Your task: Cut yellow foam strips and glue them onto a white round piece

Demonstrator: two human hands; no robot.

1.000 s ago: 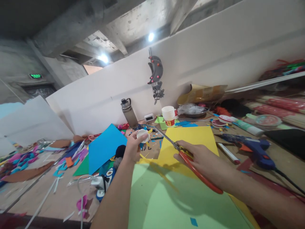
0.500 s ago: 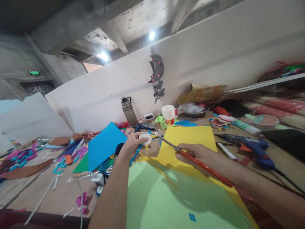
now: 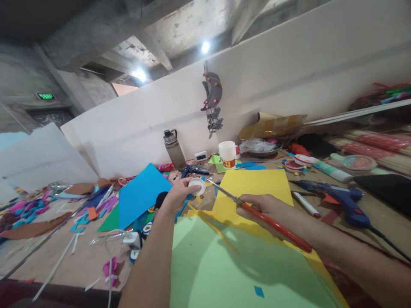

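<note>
My left hand (image 3: 178, 195) is closed round a small white tape roll (image 3: 196, 185), held above the table with a yellow strip hanging under it. My right hand (image 3: 268, 208) grips red-handled scissors (image 3: 257, 212); their blades point left toward the roll, tips just short of it. Both hands hover over a yellow sheet (image 3: 253, 188) and a light green sheet (image 3: 231, 269) that overlaps its near edge.
A blue sheet (image 3: 141, 194) and coloured scraps lie to the left. A blue glue gun (image 3: 340, 199) and a marker (image 3: 306, 204) lie on the right. A water bottle (image 3: 173, 149), paper cup (image 3: 227, 155) and white wall stand behind.
The scissors have turned from blades spread to nearly closed and edge-on. My left hand with the roll has shifted slightly right, toward the blade tips.
</note>
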